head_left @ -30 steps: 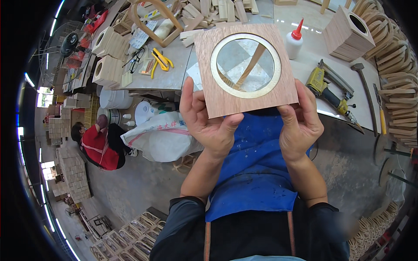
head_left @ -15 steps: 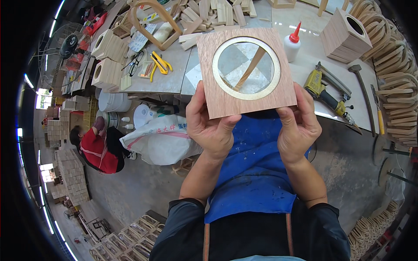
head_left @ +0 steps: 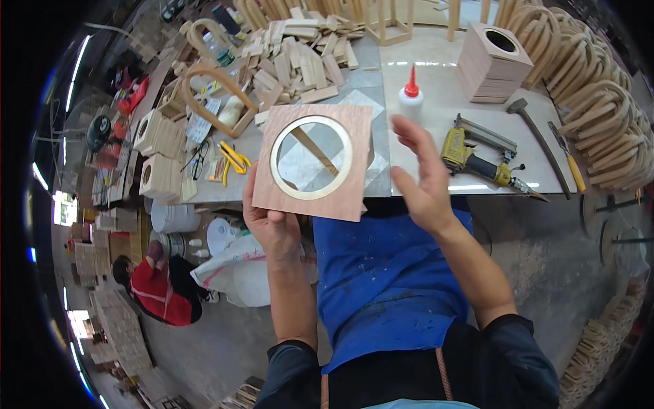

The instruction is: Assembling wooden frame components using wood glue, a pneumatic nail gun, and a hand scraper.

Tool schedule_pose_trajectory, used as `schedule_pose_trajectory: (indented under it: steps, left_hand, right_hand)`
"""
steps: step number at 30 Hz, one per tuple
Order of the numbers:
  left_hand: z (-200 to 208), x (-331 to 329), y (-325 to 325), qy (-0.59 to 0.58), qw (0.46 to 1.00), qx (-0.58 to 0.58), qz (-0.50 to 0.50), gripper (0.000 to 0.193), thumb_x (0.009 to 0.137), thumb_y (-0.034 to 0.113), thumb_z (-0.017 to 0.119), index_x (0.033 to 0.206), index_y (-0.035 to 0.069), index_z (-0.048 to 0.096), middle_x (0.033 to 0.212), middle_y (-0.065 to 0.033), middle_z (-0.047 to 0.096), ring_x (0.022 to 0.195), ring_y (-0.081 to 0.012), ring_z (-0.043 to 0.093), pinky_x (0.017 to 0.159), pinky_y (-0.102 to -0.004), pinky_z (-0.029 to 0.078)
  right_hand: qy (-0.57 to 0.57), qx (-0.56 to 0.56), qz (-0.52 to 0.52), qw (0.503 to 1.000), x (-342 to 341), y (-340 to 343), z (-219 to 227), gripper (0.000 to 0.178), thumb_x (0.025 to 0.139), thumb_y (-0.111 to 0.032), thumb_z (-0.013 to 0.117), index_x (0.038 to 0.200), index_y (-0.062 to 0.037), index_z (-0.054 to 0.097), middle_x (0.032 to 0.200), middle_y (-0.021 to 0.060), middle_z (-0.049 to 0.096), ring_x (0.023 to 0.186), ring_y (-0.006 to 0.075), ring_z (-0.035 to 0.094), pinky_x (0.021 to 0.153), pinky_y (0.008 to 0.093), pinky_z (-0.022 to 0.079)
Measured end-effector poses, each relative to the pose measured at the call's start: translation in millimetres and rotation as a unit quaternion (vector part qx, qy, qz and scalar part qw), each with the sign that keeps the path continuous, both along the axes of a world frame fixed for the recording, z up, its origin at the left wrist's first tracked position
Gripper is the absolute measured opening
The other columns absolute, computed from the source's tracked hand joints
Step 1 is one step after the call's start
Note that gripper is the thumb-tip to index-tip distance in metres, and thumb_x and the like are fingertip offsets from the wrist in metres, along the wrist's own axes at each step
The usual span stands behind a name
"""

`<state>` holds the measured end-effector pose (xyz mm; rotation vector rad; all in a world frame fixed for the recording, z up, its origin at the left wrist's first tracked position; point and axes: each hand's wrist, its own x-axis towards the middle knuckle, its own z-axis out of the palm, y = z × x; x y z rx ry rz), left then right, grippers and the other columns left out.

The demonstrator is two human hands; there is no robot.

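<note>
**Right hand off the panel, left hand holds it alone**

Change vs the earlier frames: both hands gripped the square wooden panel [head_left: 312, 161] then; now only the left hand [head_left: 271, 219] has it. The panel has shifted left and sits over the front edge of the workbench [head_left: 436, 82], slightly tilted, with its round cutout showing the bench top through it.

Left hand: clamped on the panel's lower-left corner, thumb on the top face, the other fingers underneath (not visible). Forearm comes up from the lower edge, roughly vertical.

Right hand [head_left: 421, 178]: free, just right of the panel and not touching it. Palm faces left, fingers straight and close together, thumb slightly apart. It holds nothing.

Nearby on the bench: a white glue bottle with red tip [head_left: 410, 99] just above the right fingertips, and a yellow nail gun [head_left: 481, 155] to the hand's right. A blue apron [head_left: 381, 273] hangs below both hands.
</note>
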<state>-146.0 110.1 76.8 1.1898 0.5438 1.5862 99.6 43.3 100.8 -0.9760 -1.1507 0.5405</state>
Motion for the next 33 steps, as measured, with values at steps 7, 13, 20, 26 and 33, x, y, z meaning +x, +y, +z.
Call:
schedule_pose_trajectory:
  steps: [7,13,20,26,33]
  left_hand:
    - [5.0,-14.0,22.4,0.033,0.996,-0.016,-0.078,0.098,0.081,0.051,0.086,0.152,0.0,0.043,0.14,-0.0153,0.059,0.121,-0.0255,0.061,0.107,-0.0354,0.048]
    - [10.9,19.2,1.0,-0.031,0.992,-0.043,0.117,0.09,0.091,0.05,0.077,0.155,0.001,0.038,0.137,-0.0144,0.057,0.117,-0.0231,0.058,0.104,-0.0326,0.046]
    - [33.6,54.0,-30.9,0.08,0.982,0.06,0.163,0.08,0.1,0.049,0.067,0.157,0.002,0.036,0.134,-0.0124,0.056,0.114,-0.0194,0.058,0.105,-0.0318,0.045]
    - [29.3,46.6,-35.4,0.02,0.992,-0.017,0.127,0.085,0.094,0.031,0.08,0.159,0.003,0.033,0.139,-0.0137,0.057,0.107,-0.0149,0.061,0.088,-0.0242,0.052]
    - [27.4,53.8,-37.6,-0.013,0.992,-0.008,0.124,0.087,0.092,0.028,0.082,0.159,0.003,0.034,0.137,-0.0125,0.059,0.098,-0.0131,0.062,0.079,-0.0212,0.053]
  right_hand:
    - [0.002,-0.019,0.111,0.994,-5.6,23.1,3.9,0.054,0.091,0.002,0.063,0.145,0.0,0.055,0.124,0.0127,0.065,0.105,0.0213,0.061,0.1,0.03,0.048]
    - [0.002,-0.021,0.062,0.998,-17.5,26.5,-8.4,0.045,0.092,0.004,0.066,0.137,0.0028,0.062,0.114,0.0118,0.069,0.096,0.0186,0.062,0.088,0.0291,0.051]
    - [-0.027,-0.01,0.017,0.999,-38.0,18.6,-3.5,0.043,0.09,0.006,0.068,0.133,0.0041,0.064,0.113,0.0124,0.07,0.096,0.019,0.063,0.085,0.0302,0.052]
    - [-0.099,0.02,0.018,0.995,-34.4,7.4,5.0,0.045,0.089,0.003,0.071,0.133,0.0047,0.064,0.117,0.0145,0.069,0.102,0.0217,0.065,0.091,0.0304,0.054]
    - [-0.02,0.054,-0.01,0.998,-29.9,-1.6,25.3,0.05,0.087,-0.005,0.079,0.134,0.0046,0.064,0.122,0.0161,0.068,0.106,0.0237,0.066,0.096,0.0314,0.054]
